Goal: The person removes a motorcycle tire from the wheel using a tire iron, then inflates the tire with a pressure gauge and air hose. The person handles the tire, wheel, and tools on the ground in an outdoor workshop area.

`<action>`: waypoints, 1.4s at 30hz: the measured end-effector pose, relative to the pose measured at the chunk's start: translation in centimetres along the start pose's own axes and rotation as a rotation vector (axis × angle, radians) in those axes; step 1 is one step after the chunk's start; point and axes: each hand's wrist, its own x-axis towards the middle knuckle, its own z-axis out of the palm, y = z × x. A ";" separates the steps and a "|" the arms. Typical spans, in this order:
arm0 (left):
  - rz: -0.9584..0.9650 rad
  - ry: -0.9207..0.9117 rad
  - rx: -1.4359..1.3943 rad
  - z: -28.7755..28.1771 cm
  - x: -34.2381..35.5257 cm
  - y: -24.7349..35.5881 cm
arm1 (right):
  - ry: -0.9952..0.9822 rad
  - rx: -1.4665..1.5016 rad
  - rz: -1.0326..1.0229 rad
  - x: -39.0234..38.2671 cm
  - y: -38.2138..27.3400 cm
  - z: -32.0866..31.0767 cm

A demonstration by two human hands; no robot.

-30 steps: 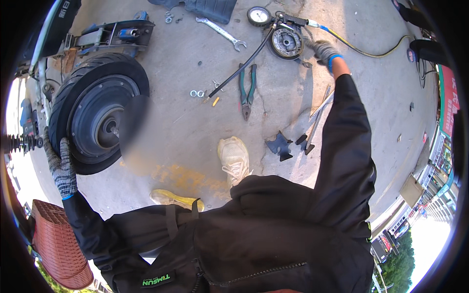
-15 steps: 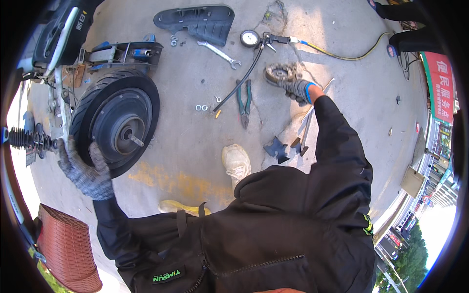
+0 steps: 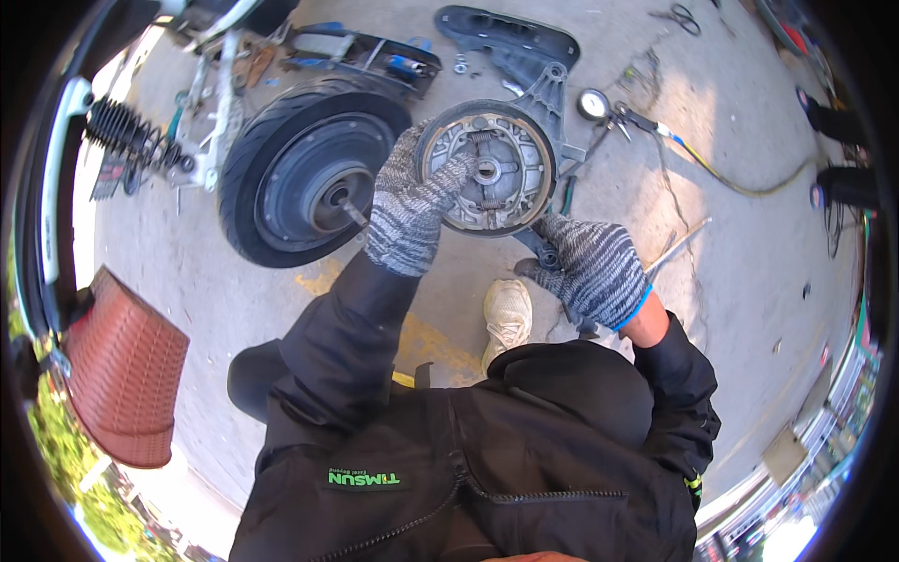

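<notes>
A round metal drum brake plate faces me in front of my chest, its curved shoes and springs showing, with a bracket arm running up to the right. My left hand, in a grey knitted glove, grips its left edge, with the index finger stretched over the inner parts. At the lower right of the plate, my right hand, gloved alike, is closed around the brake lever. To the left lies a hub wheel with a black tyre; its axle points my way, close to my left hand.
Behind the plate lie a black plastic cover and some nuts. An air gauge with a yellow hose is at the right. A shock absorber and brown basket stand left. Another person's feet are far right.
My right hand has brought the brake plate from the far right to the front of my chest. My left hand has left the tyre and now holds the plate. The view has shifted left.
</notes>
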 end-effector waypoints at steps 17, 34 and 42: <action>0.167 -0.459 0.657 -7.4 1.2 6.8 | -0.299 0.624 -0.176 3.3 -2.0 -1.1; -0.098 0.200 0.357 -8.0 -7.9 -0.7 | 0.073 0.657 -0.265 2.5 -3.1 9.1; -0.438 -0.204 0.437 -8.7 -7.8 4.0 | 0.166 0.040 -1.013 3.5 8.9 11.0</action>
